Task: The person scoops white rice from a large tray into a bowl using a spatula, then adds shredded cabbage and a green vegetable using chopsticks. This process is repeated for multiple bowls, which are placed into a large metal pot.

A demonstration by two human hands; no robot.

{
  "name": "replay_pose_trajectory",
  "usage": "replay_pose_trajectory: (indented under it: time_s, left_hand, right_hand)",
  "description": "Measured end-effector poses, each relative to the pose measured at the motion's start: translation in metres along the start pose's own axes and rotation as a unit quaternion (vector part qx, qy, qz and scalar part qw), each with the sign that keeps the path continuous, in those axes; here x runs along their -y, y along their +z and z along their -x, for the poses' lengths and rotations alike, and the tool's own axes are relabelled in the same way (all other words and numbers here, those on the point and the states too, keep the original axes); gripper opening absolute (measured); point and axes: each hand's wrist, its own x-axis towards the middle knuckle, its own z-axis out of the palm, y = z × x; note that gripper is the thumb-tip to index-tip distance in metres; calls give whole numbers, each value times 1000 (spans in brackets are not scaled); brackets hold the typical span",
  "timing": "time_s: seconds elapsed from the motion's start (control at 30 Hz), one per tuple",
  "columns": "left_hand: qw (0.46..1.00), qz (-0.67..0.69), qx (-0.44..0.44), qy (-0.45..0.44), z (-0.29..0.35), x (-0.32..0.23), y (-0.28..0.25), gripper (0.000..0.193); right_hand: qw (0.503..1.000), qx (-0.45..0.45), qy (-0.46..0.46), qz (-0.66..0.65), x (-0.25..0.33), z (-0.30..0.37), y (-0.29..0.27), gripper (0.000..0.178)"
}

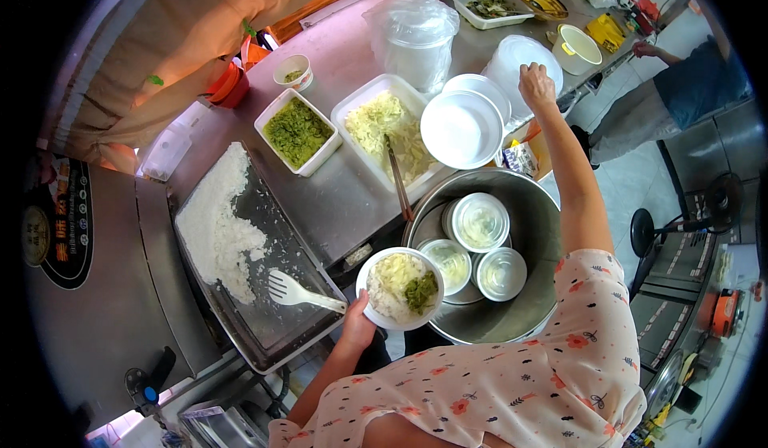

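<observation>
My left hand (359,326) grips the rim of a white bowl (438,282) filled with white rice, pale shredded vegetable and chopped greens. It is held between the rice tray and the steel pot. My right hand (537,86) reaches out over a stack of translucent round lids (510,64), fingers curled together and touching the top; whether a lid is pinched between them is hidden. Near that hand stands a stack of white bowls (462,130). A white spatula (300,290) lies on the black tray (292,328) beside a heap of rice (218,224).
A large steel pot (540,208) holds several lidded bowls (480,222). Tubs of greens (296,132) and pale shredded vegetable (376,124), with brown chopsticks (398,180), stand on the steel counter (320,224). A bagged container stack (414,44) is behind. Another person (680,88) stands at right.
</observation>
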Motion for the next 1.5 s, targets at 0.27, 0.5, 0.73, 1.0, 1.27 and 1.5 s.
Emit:
replay_pose_trajectory:
  time_s: [0.27, 0.5, 0.73, 1.0, 1.27, 1.5]
  left_hand:
    - [1000, 14, 10, -12, 1, -2, 6, 47]
    - [999, 26, 5, -18, -3, 1, -7, 48]
    - [1000, -1, 17, 3, 0, 1, -2, 53]
    - [1000, -18, 14, 5, -1, 4, -8, 56]
    - [999, -14, -25, 17, 5, 2, 9, 51]
    - [1000, -5, 11, 19, 1, 6, 7, 51]
  right_hand:
    - [998, 0, -56, -27, -13, -8, 7, 9]
    - [997, 41, -41, -57, -15, -14, 6, 12]
    - [995, 95, -24, 17, 0, -22, -1, 11]
    - [998, 36, 2, 45, 7, -16, -12, 12]
    - [996, -32, -52, 61, -18, -22, -21, 14]
    - [996, 60, 34, -52, -35, -4, -6, 19]
